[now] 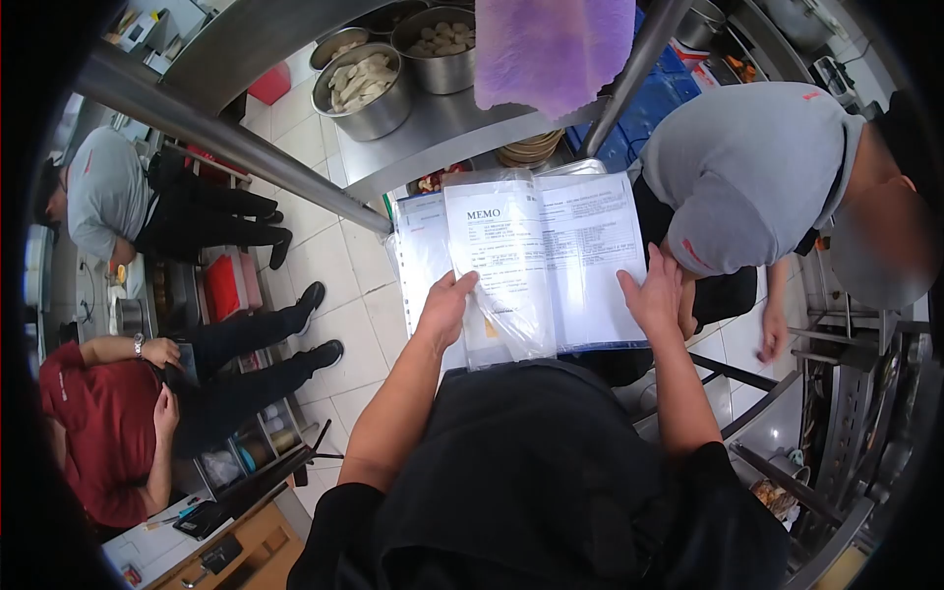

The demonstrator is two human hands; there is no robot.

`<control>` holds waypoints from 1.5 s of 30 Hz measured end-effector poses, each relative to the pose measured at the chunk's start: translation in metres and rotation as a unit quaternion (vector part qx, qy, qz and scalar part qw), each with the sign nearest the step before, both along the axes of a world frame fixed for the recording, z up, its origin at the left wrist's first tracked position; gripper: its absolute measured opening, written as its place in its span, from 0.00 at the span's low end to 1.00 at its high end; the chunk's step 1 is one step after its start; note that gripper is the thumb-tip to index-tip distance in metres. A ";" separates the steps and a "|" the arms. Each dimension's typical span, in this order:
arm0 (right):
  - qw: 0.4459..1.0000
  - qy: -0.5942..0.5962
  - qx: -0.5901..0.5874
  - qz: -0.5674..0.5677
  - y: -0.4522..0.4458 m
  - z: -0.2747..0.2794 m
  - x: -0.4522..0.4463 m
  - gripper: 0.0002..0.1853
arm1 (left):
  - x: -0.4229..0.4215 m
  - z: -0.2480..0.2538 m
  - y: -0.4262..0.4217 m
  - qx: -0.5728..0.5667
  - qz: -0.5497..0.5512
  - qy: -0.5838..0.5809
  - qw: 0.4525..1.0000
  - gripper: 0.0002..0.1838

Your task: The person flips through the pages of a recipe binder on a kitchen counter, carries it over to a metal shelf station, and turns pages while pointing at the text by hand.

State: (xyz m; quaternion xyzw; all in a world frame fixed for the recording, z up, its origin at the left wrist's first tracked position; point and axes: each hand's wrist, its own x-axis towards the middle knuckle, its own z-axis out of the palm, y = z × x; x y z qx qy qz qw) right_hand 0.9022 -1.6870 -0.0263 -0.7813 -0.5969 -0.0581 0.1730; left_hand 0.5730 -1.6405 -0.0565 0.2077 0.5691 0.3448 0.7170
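An open binder of printed sheets in clear plastic sleeves [595, 285] lies spread in front of my dark apron. On its left side a sleeved page headed "MEMO" [501, 246] bends and shines; the smaller print is too fine to read. My left hand [447, 310] grips the left part, thumb on the memo sleeve and fingers hidden behind. At the right edge my right hand [654, 295] holds the other side, its thumb on the page and its fingers partly out of sight behind the binder.
Steel pots of pale cut food [364, 90] stand on a metal shelf [433, 138] beyond the binder. A purple cloth [551, 49] hangs there. A person in grey [757, 167] bends close at my right. Two other people, one in a maroon shirt [108, 423], stand at left.
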 end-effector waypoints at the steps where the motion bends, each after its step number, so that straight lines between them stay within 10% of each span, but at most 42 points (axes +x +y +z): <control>1: 0.997 0.059 -0.022 0.041 0.002 0.009 -0.007 0.25 | 0.001 -0.003 0.000 0.000 0.000 -0.011 1.000 0.19; 5: 0.914 0.339 -0.166 0.147 0.012 0.030 -0.072 0.31 | 0.014 0.003 0.002 -0.007 -0.011 -0.045 0.999 0.18; 10: 0.899 0.268 -0.279 0.208 0.014 0.028 -0.142 0.42 | 0.031 0.026 0.001 0.033 -0.026 -0.039 0.998 0.18; 15: 0.811 0.466 -0.298 0.188 0.020 0.025 -0.107 0.38 | 0.019 0.004 -0.006 0.054 -0.049 -0.075 0.995 0.17; 20: 0.916 0.351 -0.188 0.040 0.012 0.031 -0.055 0.38 | 0.003 0.003 -0.008 0.027 -0.001 -0.092 0.995 0.17; 22: 0.995 -0.066 0.026 0.076 0.010 0.033 -0.042 0.41 | -0.001 0.005 -0.008 0.005 0.003 -0.094 0.996 0.17; 27: 0.896 0.348 -0.226 0.159 0.025 0.043 -0.077 0.46 | 0.006 0.012 -0.007 0.006 -0.029 -0.104 0.994 0.18; 29: 0.929 0.204 -0.222 0.216 0.025 0.015 -0.111 0.49 | 0.014 0.018 -0.004 0.002 -0.054 -0.116 0.992 0.19; 35: 0.875 0.327 -0.307 0.183 0.031 0.015 -0.138 0.42 | 0.017 0.029 -0.005 -0.026 -0.079 -0.153 0.985 0.23; 45: 0.826 0.552 -0.098 -0.054 0.016 -0.041 0.007 0.15 | -0.021 0.004 -0.012 -0.050 0.014 -0.113 0.992 0.22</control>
